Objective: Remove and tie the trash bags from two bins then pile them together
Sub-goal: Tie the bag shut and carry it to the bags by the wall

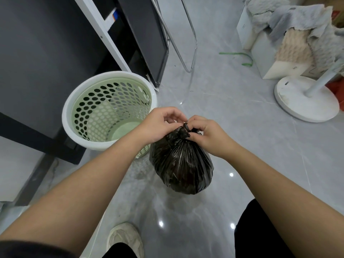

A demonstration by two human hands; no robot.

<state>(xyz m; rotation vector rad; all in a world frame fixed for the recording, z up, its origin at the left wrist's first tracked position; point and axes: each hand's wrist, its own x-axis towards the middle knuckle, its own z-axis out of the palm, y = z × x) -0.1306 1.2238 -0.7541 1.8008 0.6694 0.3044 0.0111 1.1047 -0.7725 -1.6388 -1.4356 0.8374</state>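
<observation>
While the left hand [158, 125] and right hand [206, 135] pinch the gathered neck of the black trash bag [182, 164], each grip curled tight on the plastic, the bag bulges just below them. Left of the grip stands the emptied perforated bin [74, 131]. One bag looks nearly tied; the second bin, unseen, and the piling remain.

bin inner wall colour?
Pale green, perforated, with a white rim; the bin shows best in the head view.
</observation>
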